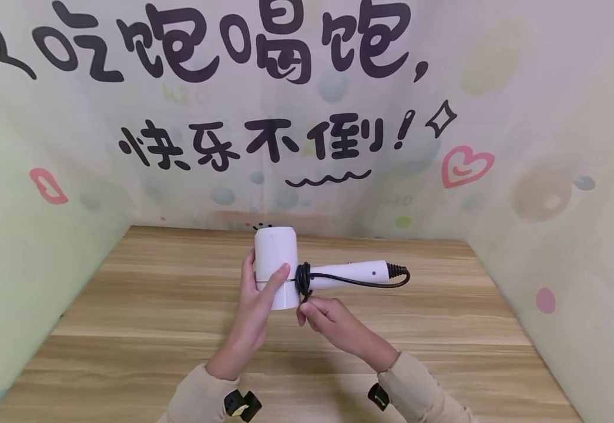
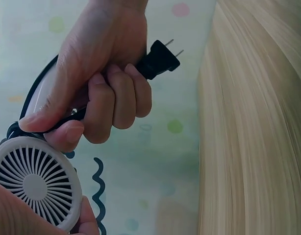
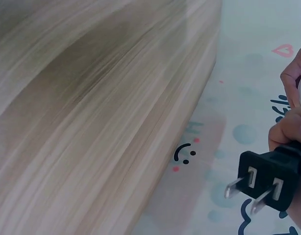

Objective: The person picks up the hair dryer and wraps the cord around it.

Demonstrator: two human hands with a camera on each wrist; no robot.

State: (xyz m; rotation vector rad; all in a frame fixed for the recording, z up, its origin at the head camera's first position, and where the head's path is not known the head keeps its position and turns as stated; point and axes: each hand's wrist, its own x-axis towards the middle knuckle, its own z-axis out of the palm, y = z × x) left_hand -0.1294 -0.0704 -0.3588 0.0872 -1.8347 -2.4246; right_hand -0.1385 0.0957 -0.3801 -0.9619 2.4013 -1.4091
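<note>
A white hair dryer (image 1: 276,249) is held up over the table in the head view, its handle pointing right. Around its barrel my left hand (image 1: 254,311) is wrapped, thumb across the front. A black cord (image 1: 304,279) is coiled several times round the handle beside the barrel, with a loop running to the handle's end. Just below the coil, my right hand (image 1: 338,326) pinches the cord. In the left wrist view the slatted round grille (image 2: 35,186) shows, and a black two-pin plug (image 2: 162,59) sticks out from the right hand's curled fingers. The right wrist view shows the plug's prongs up close.
The wooden table (image 1: 127,329) lies under both hands. A printed backdrop (image 1: 338,200) with dark lettering stands behind it, with pale walls left and right. Small black devices (image 1: 242,405) sit at both sleeve cuffs.
</note>
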